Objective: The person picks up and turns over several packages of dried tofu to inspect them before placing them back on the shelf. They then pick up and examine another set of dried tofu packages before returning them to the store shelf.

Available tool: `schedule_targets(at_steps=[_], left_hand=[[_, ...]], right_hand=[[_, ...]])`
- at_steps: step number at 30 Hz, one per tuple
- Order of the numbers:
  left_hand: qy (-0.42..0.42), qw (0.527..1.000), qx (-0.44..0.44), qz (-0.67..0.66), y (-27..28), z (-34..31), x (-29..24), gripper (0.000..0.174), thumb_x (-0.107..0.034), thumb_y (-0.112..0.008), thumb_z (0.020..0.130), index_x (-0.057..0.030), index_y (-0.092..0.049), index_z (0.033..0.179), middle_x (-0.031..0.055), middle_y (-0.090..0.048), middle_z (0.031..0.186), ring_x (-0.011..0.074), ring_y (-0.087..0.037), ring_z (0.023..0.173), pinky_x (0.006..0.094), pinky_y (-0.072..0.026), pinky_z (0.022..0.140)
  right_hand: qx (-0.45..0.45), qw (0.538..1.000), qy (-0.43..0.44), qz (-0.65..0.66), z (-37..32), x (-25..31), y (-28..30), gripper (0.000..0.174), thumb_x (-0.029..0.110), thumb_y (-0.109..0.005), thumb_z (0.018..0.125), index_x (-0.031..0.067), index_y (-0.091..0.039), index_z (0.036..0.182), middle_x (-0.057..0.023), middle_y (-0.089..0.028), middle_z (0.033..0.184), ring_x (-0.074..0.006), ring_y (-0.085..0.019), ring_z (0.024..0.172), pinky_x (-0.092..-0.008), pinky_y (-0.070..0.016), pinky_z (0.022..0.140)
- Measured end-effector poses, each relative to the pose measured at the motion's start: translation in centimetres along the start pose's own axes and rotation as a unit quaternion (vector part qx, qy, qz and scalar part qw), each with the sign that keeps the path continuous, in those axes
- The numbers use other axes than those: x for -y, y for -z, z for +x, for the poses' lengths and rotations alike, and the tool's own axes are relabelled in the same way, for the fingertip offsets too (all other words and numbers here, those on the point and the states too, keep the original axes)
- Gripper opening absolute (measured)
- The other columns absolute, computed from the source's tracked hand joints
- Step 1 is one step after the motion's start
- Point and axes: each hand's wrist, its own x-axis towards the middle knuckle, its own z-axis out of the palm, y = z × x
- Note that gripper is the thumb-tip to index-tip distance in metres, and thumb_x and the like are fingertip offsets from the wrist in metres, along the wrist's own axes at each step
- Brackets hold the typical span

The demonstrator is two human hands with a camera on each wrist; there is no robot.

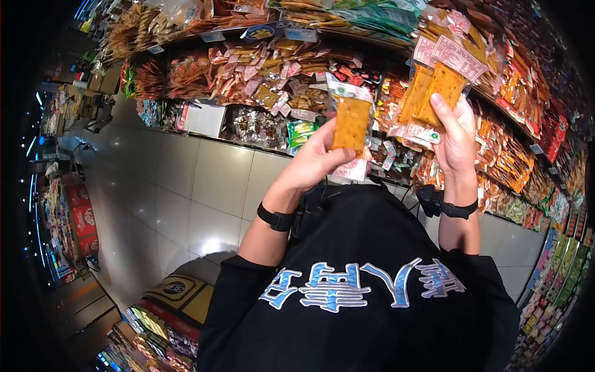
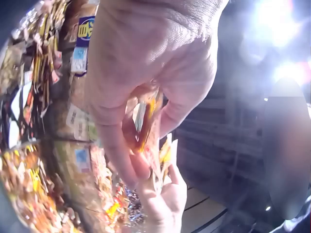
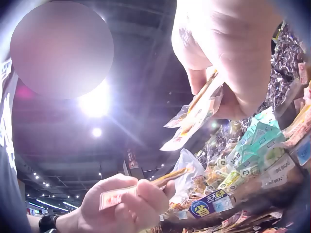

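Observation:
My left hand [image 1: 316, 158] grips a clear snack packet [image 1: 351, 121] with a flat orange-brown slab inside, thumb across its lower end. In my right hand [image 1: 457, 133] are two similar packets [image 1: 447, 87], overlapping like a fan, the thumb pressed on the front one. Their pink-and-white printed ends point up and away from me. The right wrist view shows the right-hand packets [image 3: 192, 121] edge-on between thumb and fingers, with the left hand [image 3: 121, 204] lower down. In the left wrist view, fingers and thumb [image 2: 167, 116] pinch the packet from both sides.
Shelves of loose packaged snacks [image 1: 248, 80] run in front of both hands, with a blue price sign [image 1: 259, 31] on the upper edge. Green packets [image 1: 300, 132] lie on the lower shelf. Tiled floor [image 1: 186, 180] stretches left, and a yellow-and-black display [image 1: 180, 294] stands behind.

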Motion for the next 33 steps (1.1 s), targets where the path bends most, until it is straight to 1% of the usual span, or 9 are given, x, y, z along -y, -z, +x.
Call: schedule_targets(at_steps=[6, 8, 10, 14, 18, 22, 27, 30, 33], left_hand=[[0.087, 0.949, 0.113, 0.283, 6.9, -0.8, -4.8, 0.042, 0.007, -0.055, 0.086, 0.0022, -0.046, 0.127, 0.0094, -0.063, 0.105, 0.0115, -0.062, 0.096, 0.0240, -0.0490, 0.079], [0.029, 0.959, 0.045, 0.279, 8.4, -0.8, -7.1, 0.024, 0.006, -0.053, 0.086, 0.0060, -0.057, 0.110, 0.0080, -0.064, 0.085, 0.0101, -0.065, 0.079, 0.0241, -0.0507, 0.068], [0.060, 0.967, -0.070, 0.235, 10.9, -0.8, -8.3, 0.025, 0.001, -0.061, 0.088, 0.0046, -0.060, 0.113, 0.0077, -0.068, 0.079, 0.0093, -0.066, 0.067, 0.0222, -0.0525, 0.064], [-0.008, 0.981, -0.156, 0.113, 15.2, -0.6, -10.7, 0.012, -0.007, -0.069, 0.088, 0.0022, -0.066, 0.095, 0.0032, -0.068, 0.078, 0.0082, -0.064, 0.065, 0.0221, -0.0526, 0.060], [-0.061, 0.977, -0.179, 0.100, 17.2, 0.3, -11.3, 0.011, -0.014, -0.067, 0.091, -0.0025, -0.065, 0.091, 0.0000, -0.065, 0.077, 0.0067, -0.059, 0.064, 0.0204, -0.0474, 0.059], [-0.045, 0.976, -0.202, 0.072, 18.5, 1.1, -11.2, 0.020, -0.021, -0.062, 0.095, -0.0054, -0.065, 0.084, -0.0055, -0.060, 0.071, 0.0012, -0.050, 0.061, 0.0176, -0.0411, 0.056], [-0.007, 0.988, -0.103, 0.113, 17.8, 0.9, -12.1, 0.020, -0.023, -0.060, 0.096, -0.0051, -0.061, 0.104, -0.0053, -0.061, 0.083, 0.0005, -0.053, 0.070, 0.0177, -0.0413, 0.059], [0.018, 0.997, 0.064, 0.041, 17.0, 0.4, -12.9, 0.034, -0.006, -0.061, 0.092, 0.0040, -0.051, 0.123, 0.0088, -0.065, 0.106, 0.0135, -0.065, 0.088, 0.0284, -0.0566, 0.074], [0.008, 0.996, 0.084, 0.017, 15.8, 0.5, -13.5, 0.042, 0.002, -0.056, 0.091, 0.0070, -0.044, 0.131, 0.0164, -0.063, 0.118, 0.0228, -0.067, 0.097, 0.0349, -0.0588, 0.083]], right_hand=[[0.171, 0.974, -0.068, -0.133, 4.1, -2.8, -8.4, 0.037, 0.010, -0.064, 0.091, -0.0025, -0.051, 0.123, -0.0084, -0.063, 0.113, -0.0137, -0.060, 0.102, -0.0304, -0.0466, 0.094], [0.186, 0.965, -0.075, -0.166, 5.7, -4.3, -10.1, 0.040, 0.013, -0.065, 0.091, -0.0030, -0.051, 0.125, -0.0079, -0.062, 0.114, -0.0125, -0.058, 0.103, -0.0303, -0.0467, 0.093], [0.166, 0.967, -0.094, -0.171, 7.0, -5.4, -11.2, 0.040, 0.014, -0.065, 0.091, -0.0032, -0.051, 0.124, -0.0077, -0.062, 0.114, -0.0122, -0.058, 0.104, -0.0304, -0.0466, 0.093], [0.069, 0.983, -0.022, -0.167, 7.8, -8.5, -12.3, 0.036, 0.013, -0.063, 0.093, -0.0036, -0.052, 0.123, -0.0078, -0.062, 0.115, -0.0122, -0.059, 0.100, -0.0300, -0.0486, 0.090], [0.082, 0.980, -0.120, -0.136, 7.0, -9.9, -14.8, 0.041, 0.011, -0.062, 0.093, -0.0037, -0.047, 0.129, -0.0088, -0.061, 0.118, -0.0140, -0.058, 0.107, -0.0319, -0.0474, 0.094], [0.097, 0.987, -0.106, -0.073, 6.5, -11.0, -16.8, 0.041, 0.010, -0.059, 0.094, -0.0036, -0.045, 0.130, -0.0099, -0.059, 0.123, -0.0140, -0.058, 0.107, -0.0316, -0.0472, 0.094], [-0.027, 0.996, -0.073, -0.039, 6.8, -10.7, -17.8, 0.031, 0.008, -0.058, 0.094, -0.0037, -0.053, 0.122, -0.0087, -0.064, 0.114, -0.0134, -0.060, 0.103, -0.0310, -0.0477, 0.092], [-0.071, 0.996, -0.056, 0.003, 6.6, -9.6, -17.7, 0.028, 0.009, -0.057, 0.095, -0.0033, -0.055, 0.120, -0.0085, -0.064, 0.113, -0.0132, -0.061, 0.101, -0.0310, -0.0480, 0.092], [-0.090, 0.995, -0.050, 0.001, 6.3, -8.7, -17.1, 0.030, 0.012, -0.057, 0.095, -0.0033, -0.055, 0.121, -0.0094, -0.064, 0.114, -0.0138, -0.061, 0.101, -0.0304, -0.0483, 0.091]])
